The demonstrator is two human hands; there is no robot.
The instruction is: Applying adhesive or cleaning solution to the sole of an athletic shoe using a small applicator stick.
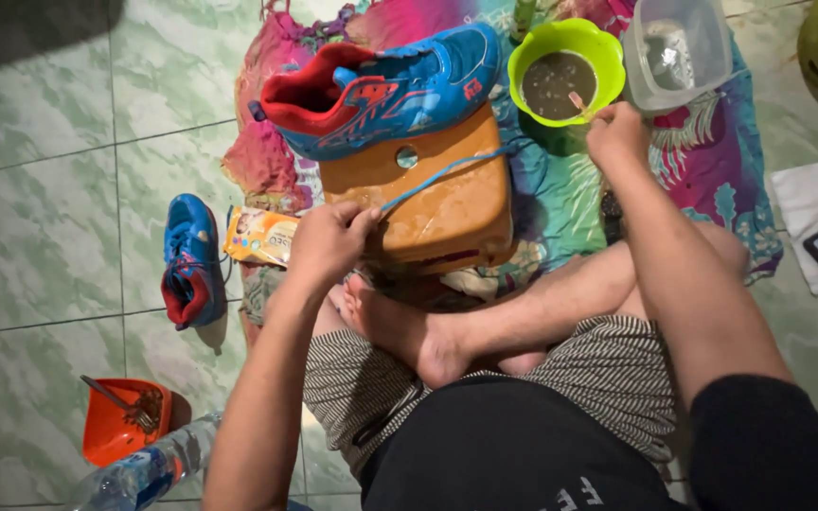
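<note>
My left hand (328,241), at centre frame, pinches the blue lace (447,173) of the blue shoe (381,90) lying on the orange stool (447,213). My right hand (617,132), upper right, grips a stick (577,101) dipped in the green bowl (565,71).
</note>
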